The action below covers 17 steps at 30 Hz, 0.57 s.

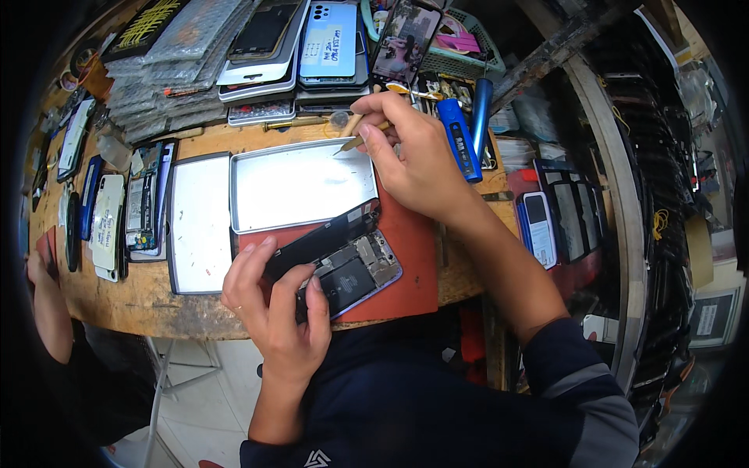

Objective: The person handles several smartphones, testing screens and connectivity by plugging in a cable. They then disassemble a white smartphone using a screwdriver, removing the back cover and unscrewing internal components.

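Note:
My left hand point(285, 312) grips an opened smartphone point(351, 281) by its near left side. The phone's dark screen panel point(320, 238) is tilted up off the body, and the battery and inner parts show. Pinched in my right hand point(417, 156) is a slim tool point(351, 143) with a narrow pointed tip; its exact kind I cannot make out. That tip is over the right part of a shallow white tray point(233, 199), in which tiny specks lie. Under phone and tray is a red mat point(413, 269).
A white lid point(201, 234) with small bits on it adjoins the tray's left. Phones and bubble-wrapped packs point(183, 54) are stacked behind. A propped phone point(406, 39) plays a picture. Blue cylindrical devices point(459, 140) stand right. Another person's arm point(51, 304) is at far left.

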Motion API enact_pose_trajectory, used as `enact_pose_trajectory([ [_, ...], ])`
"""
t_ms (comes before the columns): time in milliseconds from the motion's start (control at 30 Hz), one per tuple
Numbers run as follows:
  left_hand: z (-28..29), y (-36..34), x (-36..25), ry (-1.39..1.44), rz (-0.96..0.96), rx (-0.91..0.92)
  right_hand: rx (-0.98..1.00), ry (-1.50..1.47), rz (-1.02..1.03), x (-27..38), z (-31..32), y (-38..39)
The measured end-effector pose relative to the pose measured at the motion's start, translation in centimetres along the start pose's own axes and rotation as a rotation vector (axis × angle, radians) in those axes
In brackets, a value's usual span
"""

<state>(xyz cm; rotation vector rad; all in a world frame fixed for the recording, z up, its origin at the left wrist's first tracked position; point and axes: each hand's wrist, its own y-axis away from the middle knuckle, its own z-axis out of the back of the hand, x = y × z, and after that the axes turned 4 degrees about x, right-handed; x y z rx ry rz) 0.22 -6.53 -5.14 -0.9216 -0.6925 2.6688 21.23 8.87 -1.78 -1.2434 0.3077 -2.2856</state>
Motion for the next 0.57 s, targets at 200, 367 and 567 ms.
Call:
enact_pose_trajectory([
  [200, -0.2, -0.3, 0.0, 0.143, 0.056, -0.028, 0.026, -0.028, -0.051, 1.0, 0.4, 0.5],
  [367, -0.5, -0.3, 0.0, 0.288, 0.172, -0.028, 0.113, -0.236, -0.035, 6.6, 2.5, 3.7],
  [567, -0.6, -0.7, 0.2, 0.309, 0.163, -0.020, 0.272, -0.272, -0.059, 8.4, 2.4, 5.4],
])
